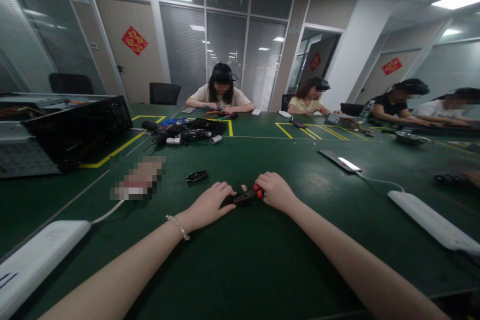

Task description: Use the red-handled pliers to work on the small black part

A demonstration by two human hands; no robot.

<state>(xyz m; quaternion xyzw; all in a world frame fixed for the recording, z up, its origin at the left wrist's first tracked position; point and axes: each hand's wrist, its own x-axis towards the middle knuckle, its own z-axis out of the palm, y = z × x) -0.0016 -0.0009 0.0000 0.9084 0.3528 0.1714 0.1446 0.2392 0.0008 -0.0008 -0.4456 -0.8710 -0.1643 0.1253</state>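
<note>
My right hand (275, 191) is closed round the red handles of a pair of needle-nose pliers (245, 196), whose dark jaws point left. My left hand (211, 203) grips a small black part (227, 201) close to the plier tips. Its exact kind is hard to make out, as the fingers cover most of it. Whether the jaws touch the part, I cannot tell. Just behind the pliers lies a tiny pale piece (244, 188). Beyond my left hand a black plastic piece (197, 176) rests on the green table (232, 270).
A computer case (93, 132) stands at the far left. A pile of cables and black parts (183, 131) lies ahead. White power banks (48, 250) flank me, cabled to phones; one phone (339, 161) is at the right. Several people sit round the table, one opposite (221, 92).
</note>
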